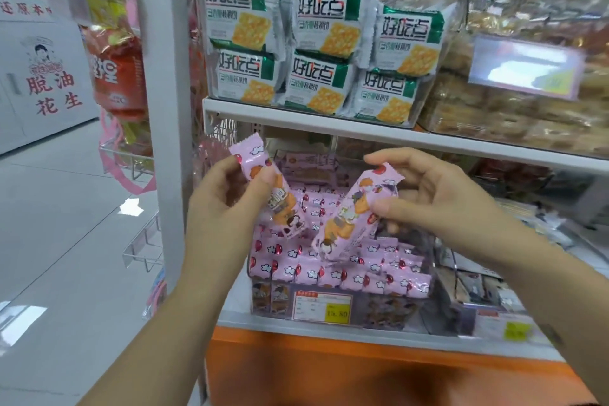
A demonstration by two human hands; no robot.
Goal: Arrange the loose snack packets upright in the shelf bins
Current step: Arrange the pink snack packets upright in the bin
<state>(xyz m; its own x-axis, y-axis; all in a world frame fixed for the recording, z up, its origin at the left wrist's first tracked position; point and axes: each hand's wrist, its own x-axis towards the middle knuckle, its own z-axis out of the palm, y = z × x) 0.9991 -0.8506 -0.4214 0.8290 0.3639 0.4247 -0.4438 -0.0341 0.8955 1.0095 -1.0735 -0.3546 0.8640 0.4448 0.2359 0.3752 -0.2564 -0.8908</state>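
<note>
My left hand (230, 194) pinches a pink snack packet (283, 204) near its top, the packet slanting down to the right. My right hand (425, 191) pinches a second pink packet (349, 221) that tilts down to the left. Both packets hang just above a clear shelf bin (425, 306) filled with several rows of the same pink packets (339, 270) standing upright. The two held packets are close together but apart.
A clear bin of green-and-white cracker packs (316, 43) sits on the shelf above. More clear bins (514, 102) stand to the right. A white shelf post (164, 76) rises at the left, with hanging bags (118, 76) beyond it. A yellow price tag (323, 306) fronts the bin.
</note>
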